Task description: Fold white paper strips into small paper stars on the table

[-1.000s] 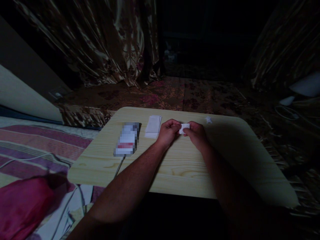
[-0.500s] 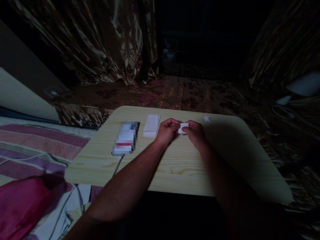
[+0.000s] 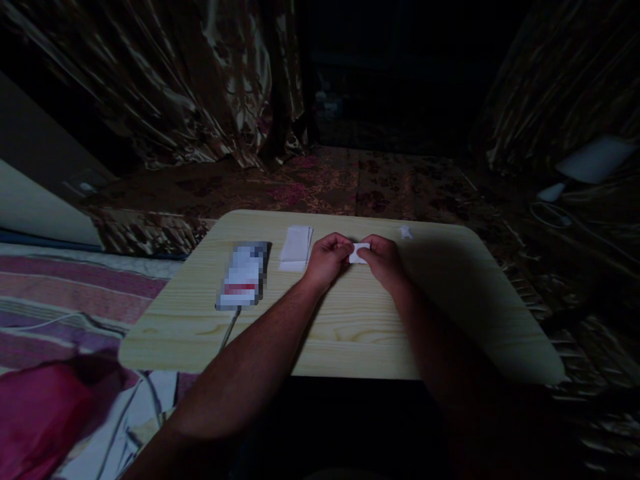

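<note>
A small folded piece of white paper (image 3: 359,253) is pinched between my two hands above the middle of the table. My left hand (image 3: 327,259) grips its left edge with thumb and fingers. On the other side, my right hand (image 3: 381,259) has its thumb pressed on the paper's face. Left of my hands lies a stack of white paper sheets (image 3: 296,247). A small white folded paper piece (image 3: 405,232) rests beyond my right hand, near the table's far edge.
The wood-grain table (image 3: 350,333) carries a phone (image 3: 243,275), its screen pixelated, with a cable (image 3: 230,331) at its near end. Striped bedding (image 3: 100,287) and a pink cloth (image 3: 45,417) lie at left. A lamp (image 3: 595,160) stands at right beside dark curtains (image 3: 235,80).
The whole view has shifted slightly, so the table and hands sit a little further left. Both hands keep their hold on the folded paper.
</note>
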Available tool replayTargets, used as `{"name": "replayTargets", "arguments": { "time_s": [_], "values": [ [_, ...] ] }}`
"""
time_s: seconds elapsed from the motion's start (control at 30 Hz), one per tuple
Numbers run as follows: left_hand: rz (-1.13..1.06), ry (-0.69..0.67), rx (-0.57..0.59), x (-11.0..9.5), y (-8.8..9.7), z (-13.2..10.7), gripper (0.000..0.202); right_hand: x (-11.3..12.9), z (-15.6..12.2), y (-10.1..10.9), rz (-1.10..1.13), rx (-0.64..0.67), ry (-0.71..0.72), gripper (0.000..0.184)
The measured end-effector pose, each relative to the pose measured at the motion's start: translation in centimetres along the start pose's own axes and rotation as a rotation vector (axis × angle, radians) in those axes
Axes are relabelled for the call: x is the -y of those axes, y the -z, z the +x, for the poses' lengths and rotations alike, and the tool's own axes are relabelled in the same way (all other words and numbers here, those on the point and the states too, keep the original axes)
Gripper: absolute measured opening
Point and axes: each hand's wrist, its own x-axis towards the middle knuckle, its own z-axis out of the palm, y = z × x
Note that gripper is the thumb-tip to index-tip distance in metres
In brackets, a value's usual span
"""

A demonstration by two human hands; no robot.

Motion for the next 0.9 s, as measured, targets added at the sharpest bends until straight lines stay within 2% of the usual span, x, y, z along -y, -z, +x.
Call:
{"name": "replayTargets", "arguments": {
  "time_s": [0.27,0.57,0.9],
  "values": [
    [0.006,0.004,-0.004,-0.06,-0.01,0.02,0.012,-0.18,0.09,-0.09,0.007,-0.02,-0.042,0.013],
    [0.008,-0.005,0.007,0.12,0.07,0.07,0.01,-0.29,0.19,-0.01,0.003,-0.022,-0.013,0.012],
    [-0.021,0.051,0.03,0.31,0.14,0.05,0.014,0.13,0.02,0.08,-0.036,-0.033,-0.023,0.013]
  ]
}}
